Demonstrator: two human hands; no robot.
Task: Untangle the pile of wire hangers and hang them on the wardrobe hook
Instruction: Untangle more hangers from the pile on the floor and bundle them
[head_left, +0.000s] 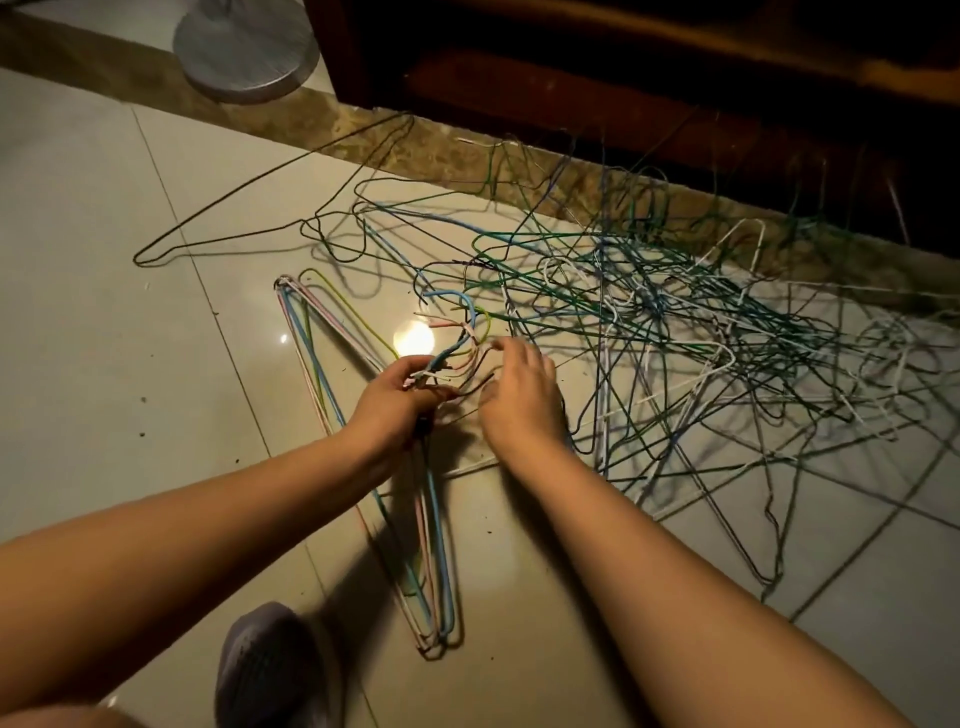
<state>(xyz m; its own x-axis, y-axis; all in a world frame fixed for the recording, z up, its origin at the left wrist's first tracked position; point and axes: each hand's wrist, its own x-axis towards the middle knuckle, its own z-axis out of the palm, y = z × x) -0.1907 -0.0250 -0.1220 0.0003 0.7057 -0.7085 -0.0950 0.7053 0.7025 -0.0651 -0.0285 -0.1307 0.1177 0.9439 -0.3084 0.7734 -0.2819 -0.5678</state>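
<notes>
Gripping the necks of a bundle of coloured hangers (436, 545), the left hand (400, 400) has its fingers clenched around the wires, just left of the tangled pile (675, 322). This bundle lies flat on the tiled floor (104, 364) and its hooks point toward the pile. The right hand (519, 395) is at the pile's near left edge, fingers curled down over the hooks; whether they pinch a wire or only touch it, I cannot tell. The pile of green, blue and white hangers spreads on the floor and its far edge reaches the dark wooden wardrobe (623, 78). One dark hanger (228, 240) lies alone, left of the pile
</notes>
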